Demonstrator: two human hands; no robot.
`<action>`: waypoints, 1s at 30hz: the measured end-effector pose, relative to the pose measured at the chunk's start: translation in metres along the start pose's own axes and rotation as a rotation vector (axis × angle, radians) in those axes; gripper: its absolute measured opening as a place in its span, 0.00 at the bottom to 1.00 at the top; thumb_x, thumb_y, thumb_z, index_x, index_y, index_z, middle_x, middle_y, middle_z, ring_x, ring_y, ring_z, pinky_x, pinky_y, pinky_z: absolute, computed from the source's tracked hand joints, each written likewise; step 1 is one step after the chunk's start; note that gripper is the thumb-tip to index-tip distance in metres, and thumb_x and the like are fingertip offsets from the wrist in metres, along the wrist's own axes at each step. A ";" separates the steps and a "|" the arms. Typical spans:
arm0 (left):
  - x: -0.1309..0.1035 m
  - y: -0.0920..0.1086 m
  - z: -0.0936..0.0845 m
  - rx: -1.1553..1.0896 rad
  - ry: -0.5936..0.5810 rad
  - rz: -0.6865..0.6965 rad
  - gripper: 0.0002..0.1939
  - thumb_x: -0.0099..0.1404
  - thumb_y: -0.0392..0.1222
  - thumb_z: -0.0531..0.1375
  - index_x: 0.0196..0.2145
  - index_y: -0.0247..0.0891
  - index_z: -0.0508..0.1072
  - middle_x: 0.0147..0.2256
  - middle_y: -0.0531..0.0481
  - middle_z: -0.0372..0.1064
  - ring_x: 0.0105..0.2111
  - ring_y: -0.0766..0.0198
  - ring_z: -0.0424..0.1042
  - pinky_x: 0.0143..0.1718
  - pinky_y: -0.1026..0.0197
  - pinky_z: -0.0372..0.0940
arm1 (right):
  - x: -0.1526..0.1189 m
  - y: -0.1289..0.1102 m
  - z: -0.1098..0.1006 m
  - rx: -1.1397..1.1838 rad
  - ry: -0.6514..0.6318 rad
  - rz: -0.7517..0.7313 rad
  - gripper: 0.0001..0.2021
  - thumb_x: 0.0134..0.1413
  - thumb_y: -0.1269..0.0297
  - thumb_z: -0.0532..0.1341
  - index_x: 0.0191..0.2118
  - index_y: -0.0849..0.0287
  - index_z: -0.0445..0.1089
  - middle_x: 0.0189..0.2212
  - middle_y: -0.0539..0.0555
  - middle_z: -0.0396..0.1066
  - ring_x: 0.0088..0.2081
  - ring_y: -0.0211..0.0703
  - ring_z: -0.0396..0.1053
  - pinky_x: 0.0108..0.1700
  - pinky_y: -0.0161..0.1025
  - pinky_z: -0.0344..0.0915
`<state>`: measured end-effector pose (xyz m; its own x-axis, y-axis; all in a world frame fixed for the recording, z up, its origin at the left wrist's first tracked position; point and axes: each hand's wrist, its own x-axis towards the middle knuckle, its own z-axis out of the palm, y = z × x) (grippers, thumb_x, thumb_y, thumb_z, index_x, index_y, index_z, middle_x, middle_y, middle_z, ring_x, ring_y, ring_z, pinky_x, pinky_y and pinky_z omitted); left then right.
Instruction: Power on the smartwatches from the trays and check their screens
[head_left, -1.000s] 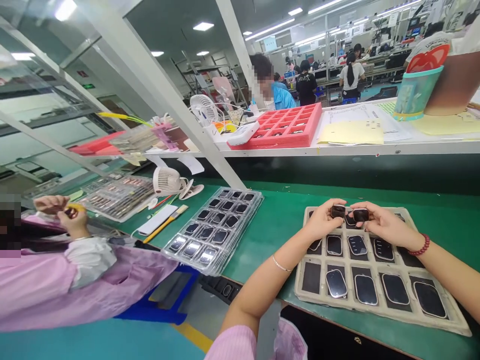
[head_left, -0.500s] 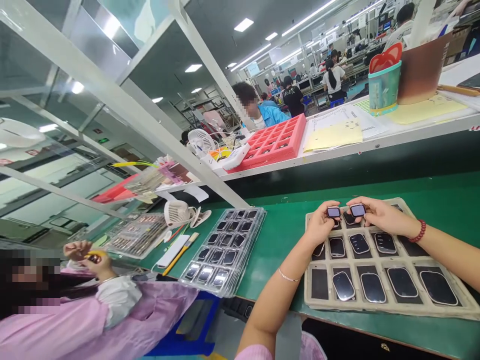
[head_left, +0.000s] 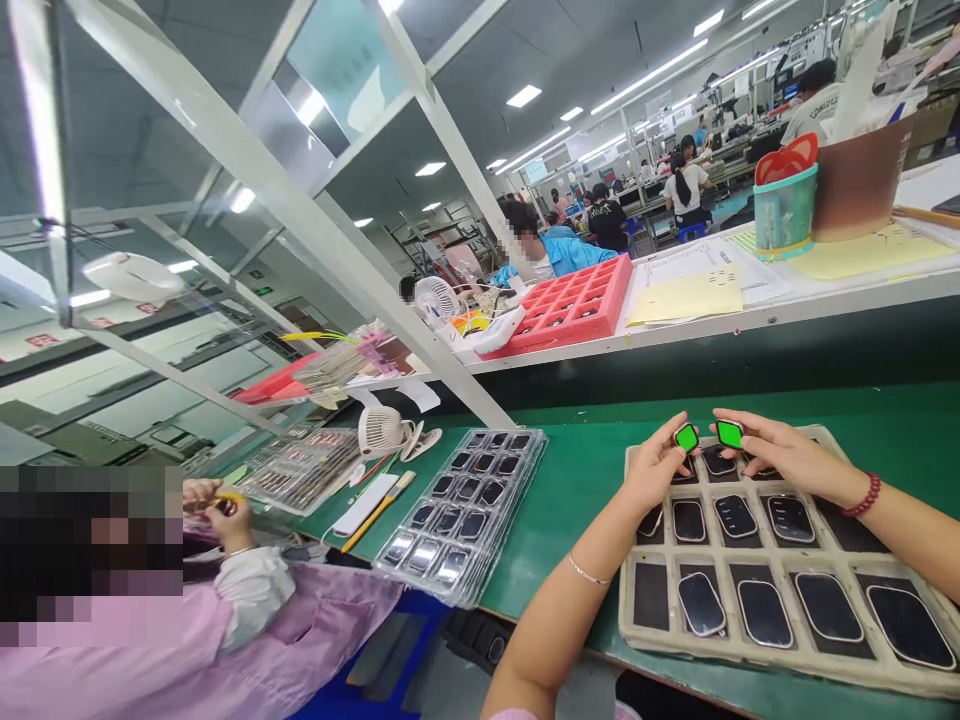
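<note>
My left hand (head_left: 658,462) grips a smartwatch body (head_left: 685,437) by its edges, its screen lit bright green. A second smartwatch body (head_left: 728,433), also glowing green, is pinched in my right hand (head_left: 784,455), which wears a red bead bracelet. Both hands are above the back row of a beige compartment tray (head_left: 637,635). Dark-screened watch bodies lie in many of its compartments, such as one watch (head_left: 765,612) in the front row. The front-left compartment (head_left: 651,595) holds only its dark lining.
To the left stand stacked clear plastic trays (head_left: 457,520) of watch bodies, a brush (head_left: 379,510), a white box (head_left: 365,505) and a small fan (head_left: 380,430). A co-worker in pink (head_left: 300,625) sits at far left. A red foam tray (head_left: 577,300) rests on the shelf.
Both watch screens have turned from pale white-lilac to bright green. The view has shifted slightly, and both hands still hold their watches over the tray.
</note>
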<state>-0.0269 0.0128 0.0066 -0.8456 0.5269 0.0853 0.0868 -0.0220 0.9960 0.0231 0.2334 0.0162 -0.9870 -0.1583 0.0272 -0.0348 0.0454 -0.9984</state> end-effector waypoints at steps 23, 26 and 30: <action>-0.002 0.002 0.002 0.040 -0.181 0.072 0.35 0.55 0.50 0.68 0.59 0.39 0.65 0.39 0.48 0.65 0.25 0.74 0.65 0.27 0.68 0.64 | -0.006 -0.006 0.002 -0.181 -0.184 -0.012 0.24 0.55 0.47 0.64 0.53 0.55 0.68 0.26 0.48 0.64 0.23 0.37 0.56 0.26 0.37 0.60; -0.002 0.002 0.002 0.073 -0.175 0.085 0.33 0.57 0.47 0.67 0.59 0.40 0.65 0.39 0.48 0.66 0.24 0.74 0.65 0.27 0.68 0.63 | -0.007 -0.006 0.001 -0.187 -0.174 0.003 0.23 0.56 0.49 0.63 0.54 0.55 0.67 0.30 0.50 0.67 0.24 0.38 0.58 0.27 0.36 0.61; -0.001 0.002 0.002 0.078 -0.184 0.082 0.34 0.56 0.46 0.67 0.58 0.39 0.65 0.38 0.48 0.67 0.23 0.74 0.65 0.26 0.68 0.63 | -0.008 -0.009 0.001 -0.199 -0.174 0.023 0.24 0.56 0.50 0.63 0.55 0.56 0.67 0.29 0.50 0.67 0.24 0.37 0.58 0.27 0.36 0.61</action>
<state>-0.0253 0.0138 0.0085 -0.7245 0.6722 0.1523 0.1980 -0.0087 0.9802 0.0315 0.2334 0.0248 -0.9466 -0.3218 -0.0214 -0.0601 0.2413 -0.9686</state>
